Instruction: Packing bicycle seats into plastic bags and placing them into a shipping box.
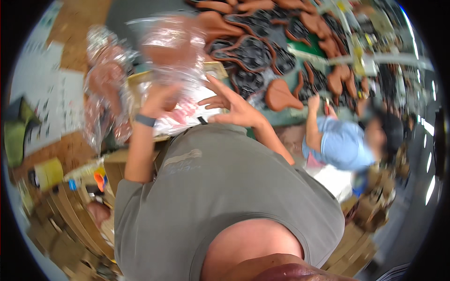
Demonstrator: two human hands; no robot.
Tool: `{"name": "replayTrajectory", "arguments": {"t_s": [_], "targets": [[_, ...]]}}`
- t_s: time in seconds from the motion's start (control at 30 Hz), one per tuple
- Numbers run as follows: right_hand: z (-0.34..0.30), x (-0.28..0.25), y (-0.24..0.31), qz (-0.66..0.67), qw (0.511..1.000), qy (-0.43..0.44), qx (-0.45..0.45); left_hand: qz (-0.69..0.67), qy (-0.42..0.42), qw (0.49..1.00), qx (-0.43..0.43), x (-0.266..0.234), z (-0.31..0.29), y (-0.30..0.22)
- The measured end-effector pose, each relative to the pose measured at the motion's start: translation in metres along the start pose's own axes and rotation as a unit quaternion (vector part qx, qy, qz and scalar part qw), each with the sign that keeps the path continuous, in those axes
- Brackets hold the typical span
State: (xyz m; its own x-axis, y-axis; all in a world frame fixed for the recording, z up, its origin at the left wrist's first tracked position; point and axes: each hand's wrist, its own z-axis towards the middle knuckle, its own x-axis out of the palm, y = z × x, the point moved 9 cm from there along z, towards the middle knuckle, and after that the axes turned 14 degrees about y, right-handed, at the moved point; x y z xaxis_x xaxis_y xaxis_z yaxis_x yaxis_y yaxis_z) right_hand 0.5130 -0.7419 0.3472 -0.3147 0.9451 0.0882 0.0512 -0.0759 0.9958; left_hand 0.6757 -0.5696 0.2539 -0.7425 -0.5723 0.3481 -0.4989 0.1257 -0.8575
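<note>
A brown bicycle saddle in a clear plastic bag (171,47) is raised in front of me, smeared by motion. My left hand (161,99), with a dark band at its wrist, is closed on the lower end of the bagged saddle. To its right, my right hand (229,104) is empty, its fingers spread and apart from the bag. Beneath both hands stands an open carton (216,70), with white and red printed material (180,117) showing inside.
More bagged brown saddles (105,89) lie left of the carton. Several unwrapped saddles (281,96) cover the green table at the far right, where a co-worker in a blue shirt (340,143) stands. A yellow tape roll (48,173) and cardboard boxes (70,220) are at lower left.
</note>
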Motion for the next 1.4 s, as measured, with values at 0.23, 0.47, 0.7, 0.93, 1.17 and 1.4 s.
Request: {"name": "replayTrajectory", "arguments": {"t_s": [0.23,0.47,0.7,0.93,1.17,1.4], "targets": [[-0.240,-0.282,-0.150,-0.431,0.727,-0.379,0.377,-0.132,-0.232,0.940,0.211,-0.340,-0.026,-0.088],[-0.399,-0.312,-0.290,-0.530,0.560,-0.269,0.577,0.300,-0.606,0.714,0.185,-0.329,-0.088,-0.028],[-0.383,-0.204,-0.272,-0.266,0.641,-0.374,0.615,0.477,-0.127,0.848,0.195,0.052,0.074,0.068],[-0.326,-0.096,-0.126,-0.367,0.622,-0.499,0.479,0.515,0.131,0.816,0.228,0.280,0.117,0.061],[-0.261,-0.027,-0.026,-0.387,0.654,-0.529,0.378,0.621,0.060,0.748,0.226,0.334,0.090,0.017],[-0.246,0.013,-0.005,-0.416,0.724,-0.454,0.311,0.419,0.099,0.889,0.154,0.228,0.100,0.027]]}}
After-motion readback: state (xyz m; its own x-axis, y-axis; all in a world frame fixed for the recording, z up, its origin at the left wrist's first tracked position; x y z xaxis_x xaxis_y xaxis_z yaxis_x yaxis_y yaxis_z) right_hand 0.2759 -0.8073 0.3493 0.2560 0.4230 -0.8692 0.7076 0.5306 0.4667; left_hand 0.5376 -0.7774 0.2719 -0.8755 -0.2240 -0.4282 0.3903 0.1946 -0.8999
